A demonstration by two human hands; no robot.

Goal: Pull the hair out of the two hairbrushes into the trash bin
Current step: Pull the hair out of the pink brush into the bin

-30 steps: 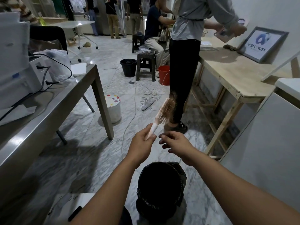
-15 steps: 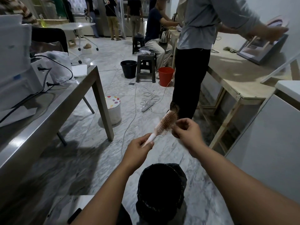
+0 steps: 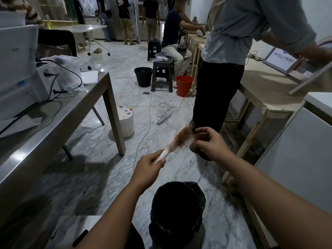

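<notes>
Pink hairbrush point(image 3: 177, 143) handle clenched by left hand point(image 3: 150, 168) above trash bin point(image 3: 177, 209) | right hand point(image 3: 209, 141) now moved up, hair point(image 3: 186, 131) pinched at tip | pulling begun

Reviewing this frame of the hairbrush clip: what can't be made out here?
- Second hairbrush: none shows in the head view.
- Trash bin contents: its inside is black, too dark to read.
- Right hand grip: hair at the hairbrush tip merges with dark trousers behind.
- Handle end: covered by left hand.

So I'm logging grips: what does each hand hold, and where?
Left hand grips the round pink hairbrush by its handle; right hand pinches brown hair at its tip.
</notes>
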